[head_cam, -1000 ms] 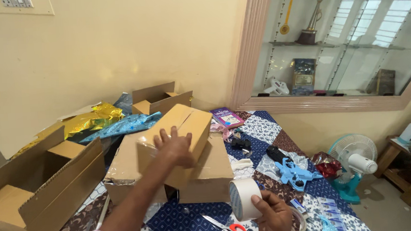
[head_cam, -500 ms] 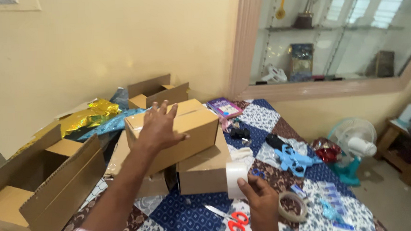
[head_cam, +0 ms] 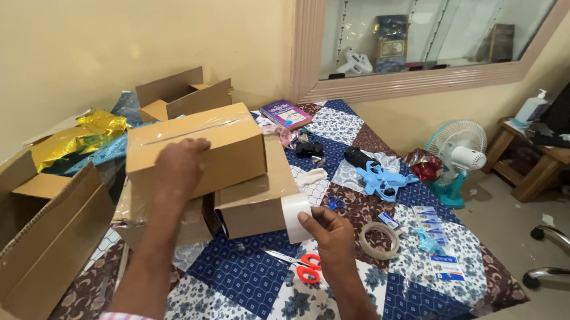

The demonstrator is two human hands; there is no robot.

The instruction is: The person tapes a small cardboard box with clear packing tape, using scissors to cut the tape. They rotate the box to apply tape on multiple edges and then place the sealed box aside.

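Right hand is pinching a white roll of wide tape, thumb on the face and fingers wrapped round the back, held up just in front of the lower brown cardboard box. Left hand is laid flat, palm down and fingers curled over the near top edge of the closed brown cardboard box with a clear taped seam, which sits stacked across two lower boxes. So I'd call this the steady-the-box-and-bring-the-tape-in stage. The next bit looks like it needs a free tape end, and I can't see one peeled off the roll, so that probably takes both hands or a thumbnail.

Room-wise it's tight. The top box overhangs its supports a little at the left, so pushing sideways could slide it. Just below the right hand lie red-handled scissors and, a bit further right, a clear tape ring on the blue patchwork tablecloth. A big open cardboard carton blocks the left side, and a light blue plastic tape dispenser sits to the right. The most open patch is the cloth nearest the camera; the table edge drops off on the right toward a small teal desk fan.
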